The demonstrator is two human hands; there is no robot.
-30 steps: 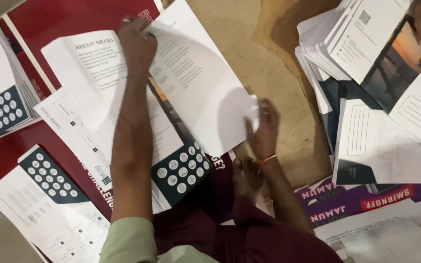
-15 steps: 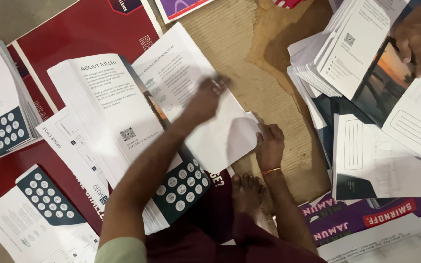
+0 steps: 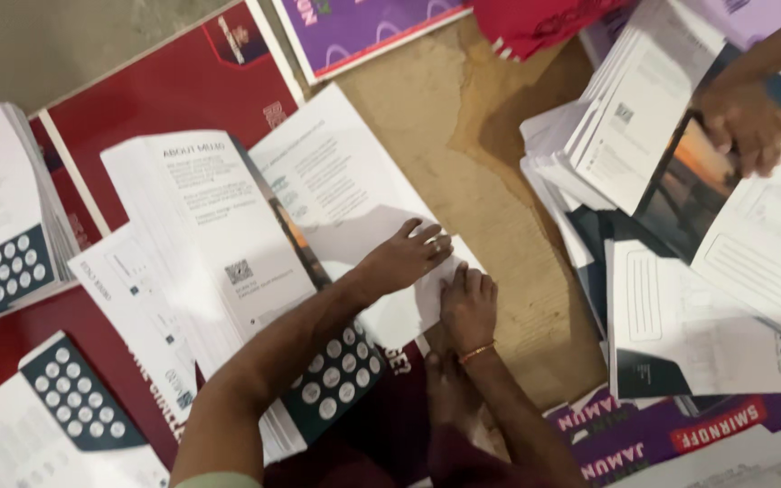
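Both hands lie flat and open on the folded white leaflet (image 3: 354,217), gripping nothing: the left hand (image 3: 404,260) presses its near corner and the right hand (image 3: 468,305) sits just beside it, fingertips on the same edge. Left of the hands spreads a stack of leaflets (image 3: 201,262) over a red board (image 3: 164,99); beyond them to the right, another person's hand (image 3: 743,122) rests on a second pile (image 3: 644,117)

The left forearm (image 3: 264,361) covers part of the white leaflet stack (image 3: 201,235) and its dotted dark panel (image 3: 336,380). The right hand (image 3: 468,303) hides the folded sheet's (image 3: 336,199) near corner. Another person's hand (image 3: 743,122) is cut off at the top edge — its arm is out of view. Small print on the sheets is illegible.
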